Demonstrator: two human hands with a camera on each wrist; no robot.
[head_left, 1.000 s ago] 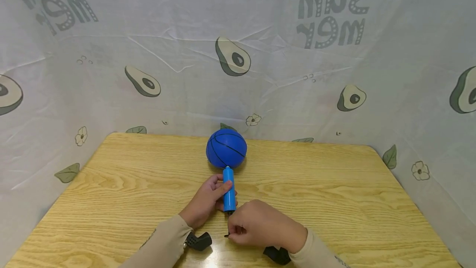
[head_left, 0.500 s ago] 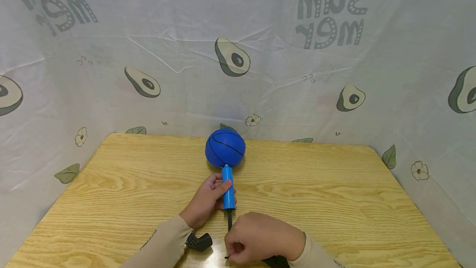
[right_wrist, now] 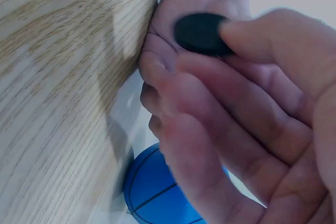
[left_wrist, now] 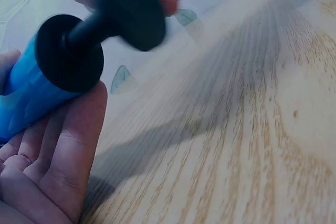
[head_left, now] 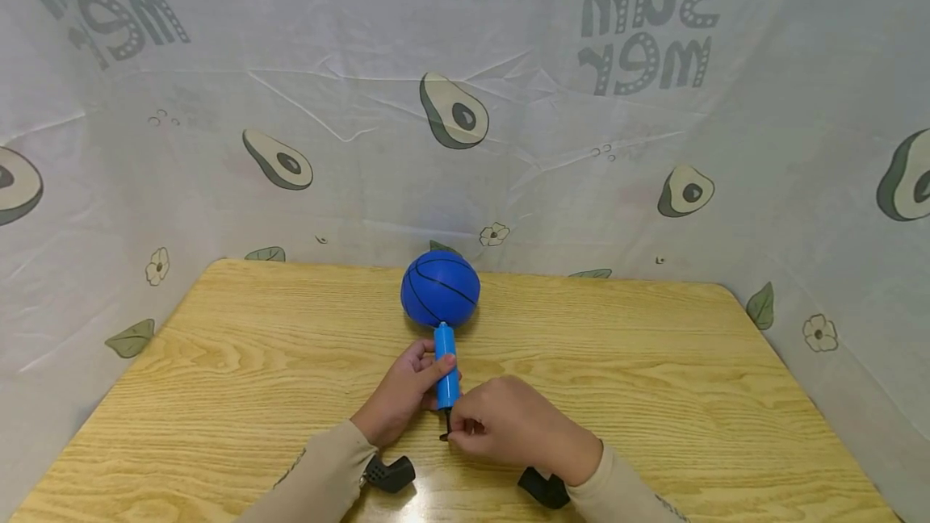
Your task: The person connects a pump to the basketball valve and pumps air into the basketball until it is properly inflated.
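A blue ball with black seam lines [head_left: 440, 289] sits on the table. Pointing at it is a blue hand pump [head_left: 446, 382], its tip meeting the ball's near side; the exact joint is too small to see. My left hand [head_left: 395, 394] grips the pump's barrel, thumb on top, fingers underneath. My right hand [head_left: 512, 426] pinches the black plunger handle [right_wrist: 202, 34] at the near end. In the left wrist view, a short length of black rod shows between the barrel's black end cap [left_wrist: 68, 53] and the blurred handle.
The wood-grain table [head_left: 639, 370] stretches to both sides of the hands. Behind it hangs a pale cloth [head_left: 349, 103] printed with avocados and leaves. Black devices [head_left: 390, 474] are strapped at both wrists.
My right hand first drew the plunger out toward me, then pushed it back toward the ball, further in than a second ago. The left hand, barrel and ball have barely moved.
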